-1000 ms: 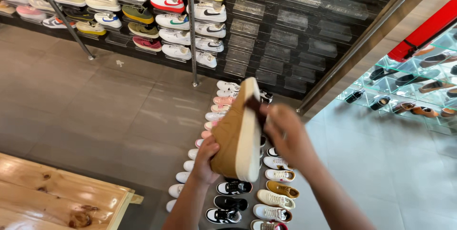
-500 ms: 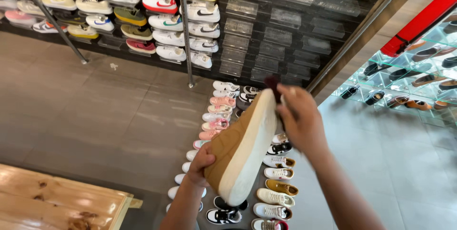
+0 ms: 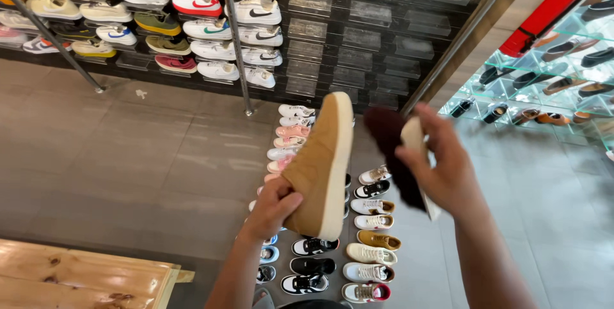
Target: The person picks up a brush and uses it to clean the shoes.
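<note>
Fingers of the left hand (image 3: 272,203) pinch a tan suede shoe (image 3: 323,165); right hand (image 3: 441,168) grips a dark-bristled brush (image 3: 396,152).

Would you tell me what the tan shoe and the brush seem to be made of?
Tan shoe: upper looks like suede or nubuck, matte and napped; pale sole edge looks like rubber. Brush: dark soft bristles on a pale back, perhaps wood or plastic; blur leaves it open.

the right hand (image 3: 441,168) has lifted its dark-bristled shoe brush (image 3: 400,152) off the tan suede sneaker (image 3: 323,165) and now holds it apart, to the right. the left hand (image 3: 272,203) has raised the sneaker more upright.
</note>
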